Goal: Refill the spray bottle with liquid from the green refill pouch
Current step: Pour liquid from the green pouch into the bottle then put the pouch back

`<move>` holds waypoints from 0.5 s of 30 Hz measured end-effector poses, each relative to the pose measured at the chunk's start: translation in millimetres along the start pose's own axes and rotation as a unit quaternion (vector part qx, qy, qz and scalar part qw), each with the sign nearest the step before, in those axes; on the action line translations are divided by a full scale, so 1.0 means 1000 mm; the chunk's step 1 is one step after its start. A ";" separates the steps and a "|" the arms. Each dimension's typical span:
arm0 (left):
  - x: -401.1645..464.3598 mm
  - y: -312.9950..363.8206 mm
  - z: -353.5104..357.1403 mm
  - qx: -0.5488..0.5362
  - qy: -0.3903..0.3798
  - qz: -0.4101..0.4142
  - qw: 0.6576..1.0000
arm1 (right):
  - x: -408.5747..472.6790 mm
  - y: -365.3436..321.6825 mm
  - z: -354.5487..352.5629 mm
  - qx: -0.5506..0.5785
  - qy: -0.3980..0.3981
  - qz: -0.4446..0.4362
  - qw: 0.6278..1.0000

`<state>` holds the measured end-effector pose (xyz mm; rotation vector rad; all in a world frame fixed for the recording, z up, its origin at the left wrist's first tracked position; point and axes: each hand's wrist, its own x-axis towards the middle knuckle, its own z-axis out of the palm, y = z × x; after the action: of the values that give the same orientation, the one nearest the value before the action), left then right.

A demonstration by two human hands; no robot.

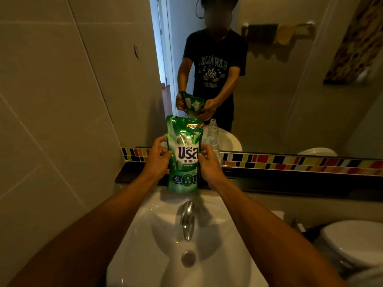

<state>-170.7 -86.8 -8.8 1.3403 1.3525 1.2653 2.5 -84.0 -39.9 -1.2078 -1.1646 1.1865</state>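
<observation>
Green pouch (185,156) held upright at frame centre, above the back rim of the sink (228,235), label facing the camera. Gripped from both sides: left hand (158,157) closed on the left edge, fingers curled round the front; right hand (209,162) closed on the right edge at about the same height. Two-sided hold probably there to keep the soft, full pouch from sagging, and to keep it over the sink in case of spills. Top corner of pouch looks intact or only just opened; cannot tell which.

Clear bottle (213,137) standing on the ledge just behind and right of the pouch, partly hidden by it and by the right hand; no spray head visible on it. Not touching either hand. Tap (187,219) directly below the pouch. Mirror above shows the same grip from the front. Pouring not yet begun, by the look of it.
</observation>
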 end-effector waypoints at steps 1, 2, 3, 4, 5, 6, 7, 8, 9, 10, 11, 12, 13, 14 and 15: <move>-0.003 0.002 0.003 -0.001 -0.001 -0.002 1.000 | -0.003 -0.001 -0.006 0.026 -0.012 0.005 1.000; -0.005 0.004 0.004 -0.003 -0.003 -0.005 1.000 | -0.007 -0.002 -0.011 0.053 -0.026 0.011 0.998; -0.007 0.006 0.006 -0.004 -0.004 -0.008 1.000 | -0.010 -0.002 -0.016 0.073 -0.039 0.017 0.996; -0.009 0.008 0.006 -0.006 -0.006 -0.011 1.000 | -0.013 -0.003 -0.021 0.084 -0.051 0.021 0.995; -0.010 0.009 0.007 -0.007 -0.008 -0.014 1.000 | -0.015 -0.004 -0.025 0.091 -0.061 0.023 0.994; -0.011 0.011 0.008 -0.006 -0.012 -0.017 1.000 | -0.017 -0.005 -0.028 0.095 -0.069 0.023 0.993; -0.012 0.013 0.009 -0.005 -0.017 -0.021 1.000 | -0.019 -0.004 -0.029 0.097 -0.075 0.023 0.992; -0.013 0.013 0.009 -0.003 -0.020 -0.025 1.000 | -0.022 -0.004 -0.030 0.097 -0.078 0.022 0.992; -0.014 0.014 0.010 0.000 -0.022 -0.026 0.999 | -0.024 -0.004 -0.030 0.097 -0.077 0.021 0.992; -0.014 0.014 0.010 0.005 -0.027 -0.026 0.999 | -0.025 -0.003 -0.030 0.099 -0.075 0.021 0.992; -0.013 0.015 0.009 0.010 -0.033 -0.026 0.999 | -0.026 -0.001 -0.029 0.102 -0.072 0.022 0.992; -0.013 0.016 0.008 0.013 -0.039 -0.028 0.999 | -0.026 0.000 -0.027 0.106 -0.070 0.022 0.992; -0.012 0.016 0.008 0.016 -0.044 -0.032 0.998 | -0.027 0.001 -0.026 0.109 -0.067 0.024 0.991; -0.011 0.017 0.007 0.020 -0.049 -0.035 0.998 | -0.027 0.003 -0.025 0.111 -0.064 0.025 0.991; -0.010 0.019 0.006 0.025 -0.054 -0.037 0.998 | -0.027 0.003 -0.023 0.111 -0.059 0.027 0.992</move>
<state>-160.7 -97.2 7.7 1.3618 1.3536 1.1010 24.4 -111.4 -43.8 -1.0171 -1.0591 1.4040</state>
